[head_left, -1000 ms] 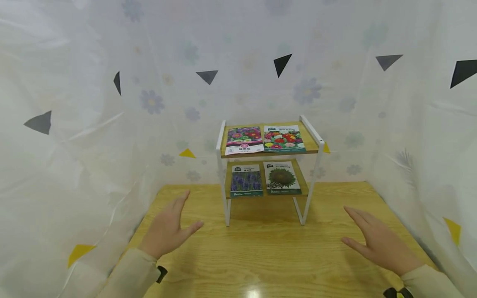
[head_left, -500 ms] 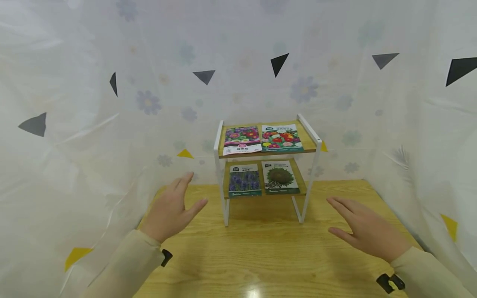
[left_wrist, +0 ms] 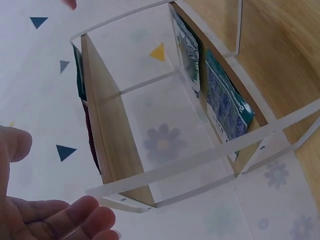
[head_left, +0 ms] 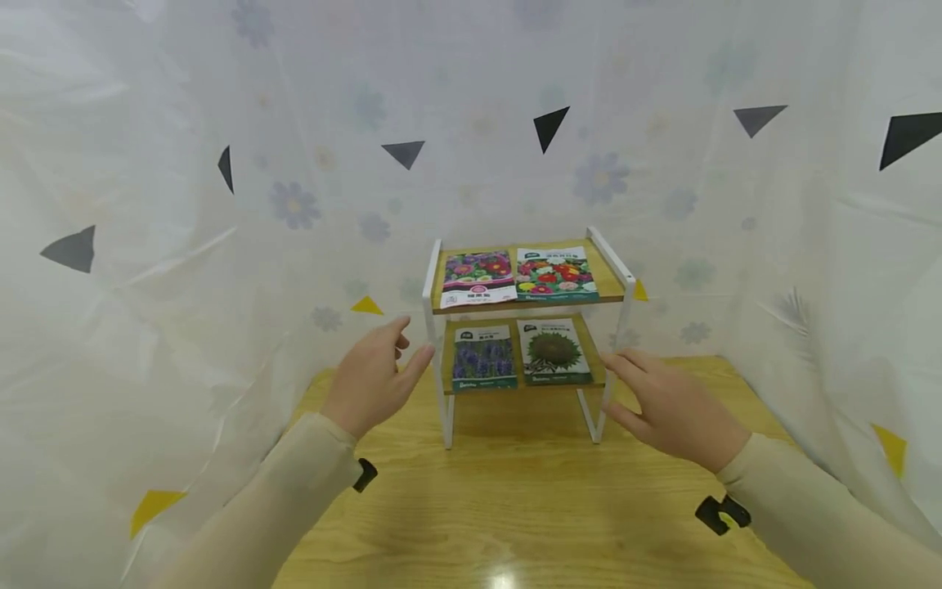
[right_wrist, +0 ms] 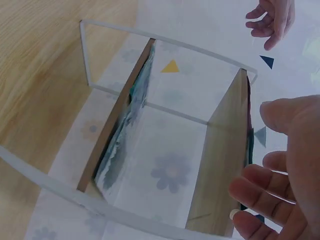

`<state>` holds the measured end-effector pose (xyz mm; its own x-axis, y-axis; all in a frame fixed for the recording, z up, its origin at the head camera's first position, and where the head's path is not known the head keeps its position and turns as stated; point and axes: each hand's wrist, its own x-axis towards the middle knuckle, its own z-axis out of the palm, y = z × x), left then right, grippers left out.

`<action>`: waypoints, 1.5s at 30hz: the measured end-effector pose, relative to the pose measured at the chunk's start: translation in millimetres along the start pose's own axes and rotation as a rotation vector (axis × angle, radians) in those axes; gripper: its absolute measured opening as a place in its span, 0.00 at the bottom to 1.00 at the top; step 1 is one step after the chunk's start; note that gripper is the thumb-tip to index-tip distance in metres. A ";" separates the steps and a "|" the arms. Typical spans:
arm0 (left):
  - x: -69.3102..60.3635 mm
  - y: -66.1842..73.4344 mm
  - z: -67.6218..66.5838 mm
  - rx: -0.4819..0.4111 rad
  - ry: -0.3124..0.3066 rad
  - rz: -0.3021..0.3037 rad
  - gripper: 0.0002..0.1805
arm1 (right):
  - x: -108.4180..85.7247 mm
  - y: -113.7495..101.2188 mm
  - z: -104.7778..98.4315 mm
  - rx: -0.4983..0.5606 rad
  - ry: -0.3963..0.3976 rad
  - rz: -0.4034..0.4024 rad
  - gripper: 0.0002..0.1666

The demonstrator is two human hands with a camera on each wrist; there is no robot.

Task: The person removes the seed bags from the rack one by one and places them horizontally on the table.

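Two-tier shelf [head_left: 607, 278] stands on the far part of the table [head_left: 486, 499], two flower packets [head_left: 555, 352] on each tier. Over the last second my left hand [head_left: 374, 380] and right hand [head_left: 673, 409] have closed in on its left and right sides, fingers loosely bent, grasping nothing; right-side contact unclear. I judge both sides now within reach.

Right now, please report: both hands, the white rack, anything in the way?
Left hand, right hand: holding nothing, at either side of rack. Rack upright on table, four packets aboard. Nothing seen blocking either hand.
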<state>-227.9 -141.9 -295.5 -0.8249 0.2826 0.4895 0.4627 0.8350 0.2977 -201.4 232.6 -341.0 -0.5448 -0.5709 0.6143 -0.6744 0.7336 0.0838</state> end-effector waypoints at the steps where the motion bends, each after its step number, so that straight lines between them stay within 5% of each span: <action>1: 4.1 2.4 0.8 -0.006 -0.006 -0.013 0.34 | 8.2 -1.5 -1.2 -0.002 0.013 0.000 0.34; 7: 26.3 15.7 5.1 -0.026 -0.027 -0.045 0.33 | 57.8 -14.9 -5.5 -0.020 0.067 0.034 0.29; 15: 53.8 30.6 11.9 0.012 -0.103 -0.079 0.34 | 109.1 -26.4 -4.8 0.078 -0.027 0.247 0.26; 22: 74.8 41.8 20.0 0.174 -0.113 -0.053 0.29 | 153.3 -27.5 1.8 0.061 -0.164 0.401 0.30; 26: 86.0 47.1 26.2 0.359 -0.140 0.016 0.25 | 175.3 -25.8 10.7 0.062 -0.236 0.476 0.30; 31: 96.4 52.6 33.2 0.563 -0.183 0.064 0.27 | 188.7 -18.5 19.2 0.067 -0.287 0.537 0.24; 35: 99.1 53.2 38.9 0.627 -0.210 0.061 0.28 | 192.2 -14.6 25.3 0.079 -0.326 0.578 0.24; 45: 95.1 50.8 50.0 0.516 -0.190 0.034 0.26 | 193.1 -16.6 28.5 0.137 -0.350 0.621 0.26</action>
<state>-299.1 -49.0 -274.8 -0.8785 0.3538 0.3212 0.3103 0.9335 -0.1795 -309.5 99.6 -246.1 -0.9596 -0.1652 0.2277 -0.2327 0.9210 -0.3125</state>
